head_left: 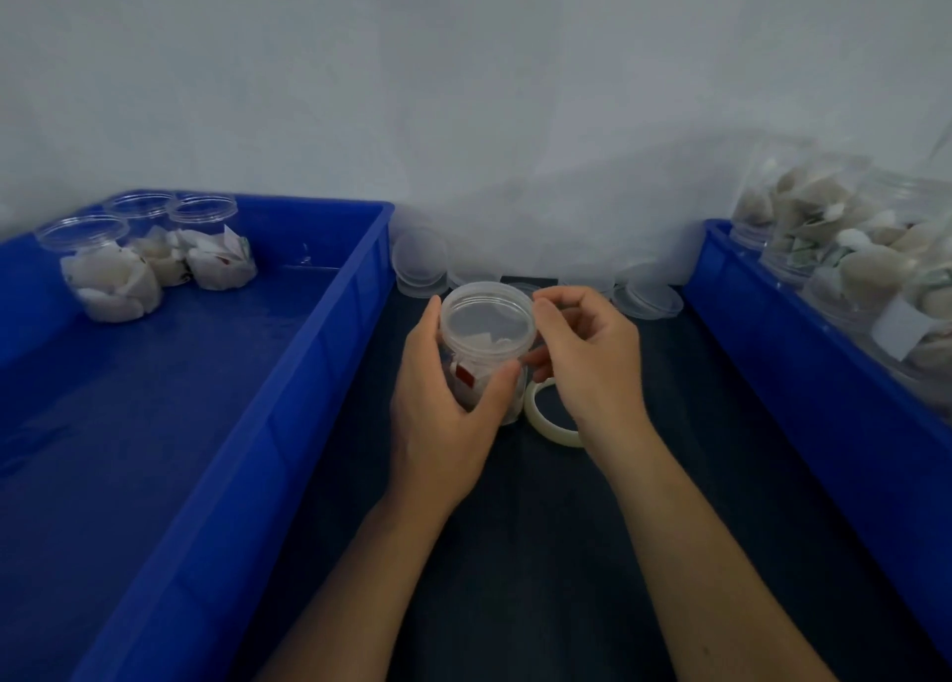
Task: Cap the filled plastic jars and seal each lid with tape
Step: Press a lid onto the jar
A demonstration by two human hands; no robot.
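Left grip (445, 398) round one jar (487, 344), right grip (587, 359) at lid, one tape roll (546, 419)

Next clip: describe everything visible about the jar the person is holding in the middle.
The jar is clear plastic, round, standing upright over the dark mat between the two blue bins. A translucent lid sits on top. Inside are white paper packets, one with a red mark. The left hand wraps its body; the right hand has fingertips at the lid's rim. A tape roll lies just right of its base.
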